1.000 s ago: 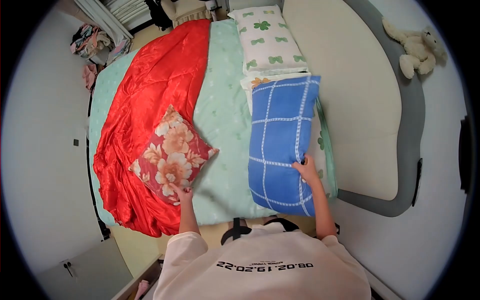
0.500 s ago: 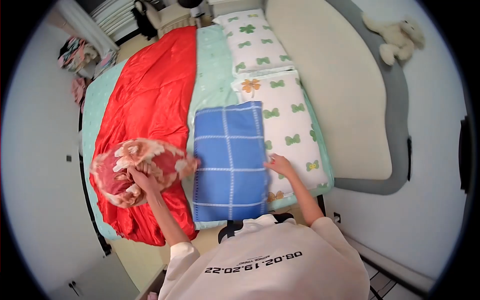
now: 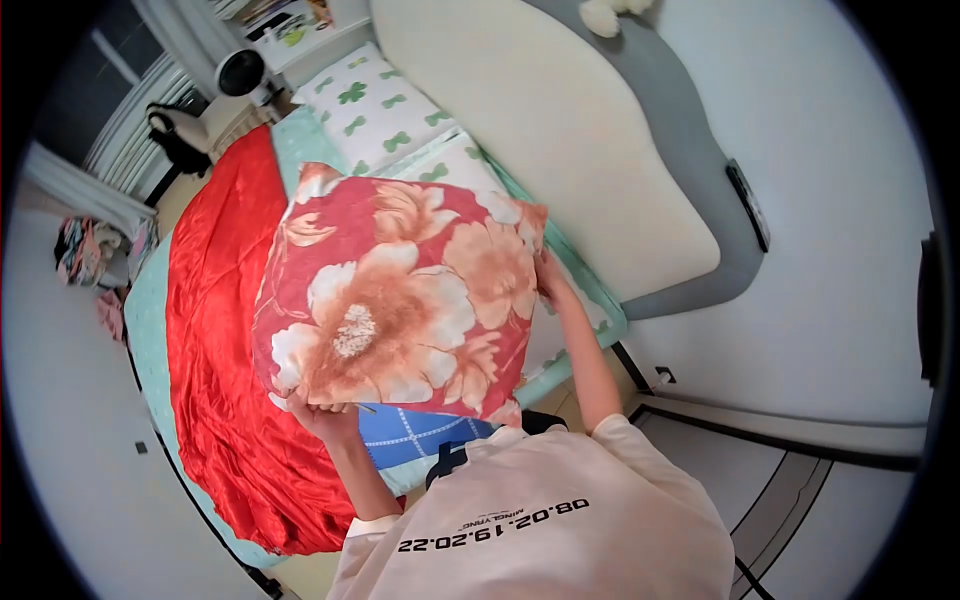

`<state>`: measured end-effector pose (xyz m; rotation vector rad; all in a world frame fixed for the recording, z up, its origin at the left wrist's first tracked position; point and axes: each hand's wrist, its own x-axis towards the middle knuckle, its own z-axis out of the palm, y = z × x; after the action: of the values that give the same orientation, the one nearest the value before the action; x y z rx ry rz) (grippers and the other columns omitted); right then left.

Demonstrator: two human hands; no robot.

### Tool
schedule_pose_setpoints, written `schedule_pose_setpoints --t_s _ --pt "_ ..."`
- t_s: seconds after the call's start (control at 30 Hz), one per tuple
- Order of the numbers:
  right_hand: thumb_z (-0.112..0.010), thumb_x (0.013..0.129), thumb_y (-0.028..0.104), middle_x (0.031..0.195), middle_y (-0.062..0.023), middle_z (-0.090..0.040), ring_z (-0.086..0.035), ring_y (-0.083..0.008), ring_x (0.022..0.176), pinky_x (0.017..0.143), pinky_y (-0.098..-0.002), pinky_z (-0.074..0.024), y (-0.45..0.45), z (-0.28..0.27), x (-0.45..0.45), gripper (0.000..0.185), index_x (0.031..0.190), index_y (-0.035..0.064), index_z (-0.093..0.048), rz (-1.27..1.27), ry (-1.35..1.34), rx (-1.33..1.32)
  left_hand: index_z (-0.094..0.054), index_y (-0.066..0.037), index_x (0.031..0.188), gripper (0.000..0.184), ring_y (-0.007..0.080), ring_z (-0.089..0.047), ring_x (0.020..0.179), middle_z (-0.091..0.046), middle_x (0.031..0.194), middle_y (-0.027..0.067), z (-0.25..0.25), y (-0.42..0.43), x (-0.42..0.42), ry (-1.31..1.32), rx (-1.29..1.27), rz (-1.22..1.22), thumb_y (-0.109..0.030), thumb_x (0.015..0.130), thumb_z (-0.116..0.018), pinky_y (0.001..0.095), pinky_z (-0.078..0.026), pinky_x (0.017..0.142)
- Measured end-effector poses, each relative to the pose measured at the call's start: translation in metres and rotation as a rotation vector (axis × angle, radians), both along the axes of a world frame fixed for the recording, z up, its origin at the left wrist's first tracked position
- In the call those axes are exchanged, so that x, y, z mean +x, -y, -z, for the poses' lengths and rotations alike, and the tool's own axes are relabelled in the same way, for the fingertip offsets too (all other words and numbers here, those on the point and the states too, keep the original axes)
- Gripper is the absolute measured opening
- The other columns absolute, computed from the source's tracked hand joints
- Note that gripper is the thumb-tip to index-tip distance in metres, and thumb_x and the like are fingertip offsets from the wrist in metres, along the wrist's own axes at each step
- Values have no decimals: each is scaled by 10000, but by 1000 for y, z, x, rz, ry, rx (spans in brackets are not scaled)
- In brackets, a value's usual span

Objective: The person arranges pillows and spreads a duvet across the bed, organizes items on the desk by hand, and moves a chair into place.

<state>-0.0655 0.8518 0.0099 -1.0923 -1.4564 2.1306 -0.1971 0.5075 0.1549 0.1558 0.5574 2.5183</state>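
Note:
A red cushion [image 3: 400, 300] with large peach and white flowers is held up between my two hands, above the bed. My left hand [image 3: 325, 415] is closed on its lower left corner. On the other side, my right hand [image 3: 550, 278] grips the right edge, with its fingers partly hidden by the fabric. Beneath the cushion, a blue checked pillow [image 3: 420, 437] shows only at its lower part. White pillows with green bows lie along the headboard, and the nearer pillow [image 3: 545, 340] is mostly covered from view.
A crumpled red satin quilt [image 3: 215, 330] covers the left part of the bed, over a mint green sheet [image 3: 150, 350]. The padded headboard [image 3: 560, 130] runs along the right. A fan [image 3: 242, 75] and a nightstand [image 3: 320, 40] stand beyond the far end.
The floral cushion has moved from the left, over the quilt, to the middle and now faces me spread out. My right hand has left the blue pillow and taken the cushion. The view has turned.

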Motion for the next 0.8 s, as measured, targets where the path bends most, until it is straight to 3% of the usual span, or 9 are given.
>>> schedule_pose_setpoints --t_s 0.07,0.13,0.17,0.27,0.33,0.43,0.47,0.63,0.8 --pt "-582 720 287 993 -101 -518 -517 -186 898 716 -282 -432 -24 84 60 599 1191 33 -311 259 86 320 -346 -170 569 206 17 -164 332 -195 426 -106 -3 -24 3 -38 -21 82 -239 754 -404 162 -121 307" --pt "-681 586 369 987 -129 -516 -516 -232 898 761 -322 -413 -12 70 122 746 1140 -7 -352 210 899 526 -330 -167 584 199 19 -160 340 -177 427 -110 0 -44 9 -99 -65 151 -255 752 -394 172 -133 312" --pt "-675 594 378 969 -109 -516 -512 -218 843 700 -309 -416 -10 96 148 718 1124 9 -363 230 1046 494 -435 -121 679 164 18 -265 362 -323 469 -92 18 -41 8 -78 46 188 -273 736 -414 167 -220 330" --pt "-657 617 407 915 -49 -515 -502 -174 681 518 -271 -426 7 245 207 636 1077 55 -394 487 580 -34 -480 -3 922 364 46 -433 471 -513 706 23 26 -40 22 -54 -440 50 -280 685 -482 162 -340 404" --pt "-647 634 399 808 -27 -509 -434 -122 485 352 -238 -340 41 212 158 542 1010 73 -432 546 356 -631 -495 -6 884 327 39 -417 454 -505 663 1 34 -53 25 -28 -523 -2 -263 682 -499 153 -320 389" --pt "-628 634 363 602 -13 -468 -331 -99 326 276 -238 -243 45 213 120 414 864 55 -475 764 302 -546 -461 -103 641 151 12 -305 383 -364 492 -83 42 -56 22 40 -537 8 -235 708 -493 146 -225 346" --pt "-628 634 363 602 -13 -468 -331 -99 326 276 -238 -243 45 199 123 414 864 55 -475 781 316 -566 -307 -169 521 274 5 -201 351 -216 436 -107 42 -58 18 100 -543 -75 -208 734 -473 159 -145 329" --pt "-596 614 297 509 -12 -414 -277 -96 298 280 -233 -236 5 119 144 312 709 29 -467 946 234 -444 -273 -182 507 295 13 -176 331 -214 419 -102 34 -69 16 50 -382 -46 -190 749 -441 168 -119 307" --pt "-536 660 321 477 10 -426 -355 -72 330 284 -218 -278 13 194 174 233 674 100 -462 1210 284 -607 -288 -178 515 274 9 -187 331 -203 423 -104 28 -84 20 31 -369 -41 -185 736 -449 166 -139 309"
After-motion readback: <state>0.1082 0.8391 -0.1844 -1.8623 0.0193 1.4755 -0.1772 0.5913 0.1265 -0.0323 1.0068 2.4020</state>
